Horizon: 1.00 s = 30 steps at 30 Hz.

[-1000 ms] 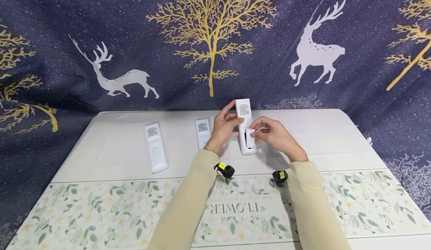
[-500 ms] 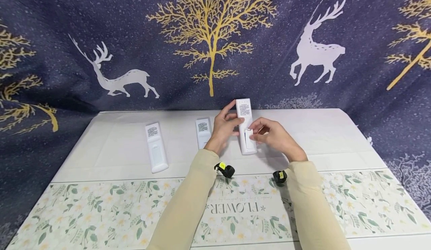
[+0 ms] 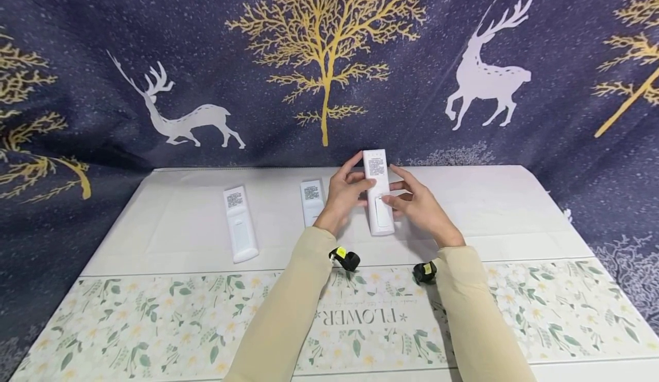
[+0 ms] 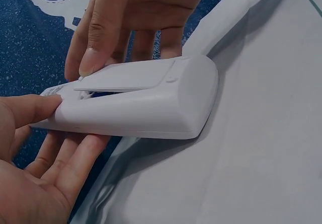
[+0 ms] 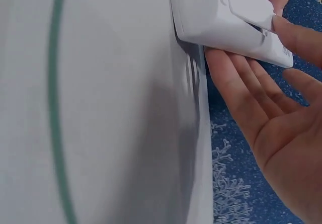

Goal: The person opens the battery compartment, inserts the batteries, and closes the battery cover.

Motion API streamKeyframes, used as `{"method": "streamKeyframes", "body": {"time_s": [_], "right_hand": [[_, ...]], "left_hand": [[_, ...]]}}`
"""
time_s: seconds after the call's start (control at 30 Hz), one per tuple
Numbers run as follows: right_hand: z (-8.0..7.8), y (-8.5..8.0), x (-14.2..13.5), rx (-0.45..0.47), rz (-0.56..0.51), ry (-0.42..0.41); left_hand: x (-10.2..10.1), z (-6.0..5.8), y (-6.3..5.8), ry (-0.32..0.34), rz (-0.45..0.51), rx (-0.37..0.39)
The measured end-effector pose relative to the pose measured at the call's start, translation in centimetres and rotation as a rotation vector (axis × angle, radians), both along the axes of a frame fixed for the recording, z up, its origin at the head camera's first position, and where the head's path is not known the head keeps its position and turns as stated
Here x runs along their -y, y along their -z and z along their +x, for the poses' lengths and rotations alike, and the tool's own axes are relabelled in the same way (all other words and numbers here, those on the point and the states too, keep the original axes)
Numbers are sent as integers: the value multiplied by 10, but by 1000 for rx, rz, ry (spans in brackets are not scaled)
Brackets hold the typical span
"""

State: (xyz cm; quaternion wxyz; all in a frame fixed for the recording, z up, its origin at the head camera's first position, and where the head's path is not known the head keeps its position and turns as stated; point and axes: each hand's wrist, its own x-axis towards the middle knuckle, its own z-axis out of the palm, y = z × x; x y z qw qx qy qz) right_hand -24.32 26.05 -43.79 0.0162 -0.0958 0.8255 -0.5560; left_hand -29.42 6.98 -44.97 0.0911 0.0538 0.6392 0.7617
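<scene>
A white remote control, its labelled back facing up, is held between both hands above the table. My left hand grips its left side, thumb on the back and fingers underneath. My right hand has its thumb on the battery cover, with the other fingers beneath the remote. In the left wrist view the cover sits slightly raised at its tab end, and a dark gap shows along one edge. The right wrist view shows the thumb touching that end of the cover.
Two more white remotes lie back up on the table: one at the left, another partly behind the left hand. A floral mat strip runs along the front. A dark blue curtain with deer and trees hangs behind the table.
The battery cover has come down into the remote's back, and its dark opening has narrowed. My right fingers have shifted from pinching the cover to spreading along the remote's side. The left hand's grip is unchanged.
</scene>
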Motion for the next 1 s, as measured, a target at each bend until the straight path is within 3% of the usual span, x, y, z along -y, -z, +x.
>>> {"method": "streamKeyframes", "body": {"time_s": [0.63,1.0], "right_hand": [[0,2,3,-32,35,22],[2,-2,-2,-6,64,25]], "left_hand": [[0,1,-2,15,-10,-6],[-5,3,1,31,-89,-27]]}}
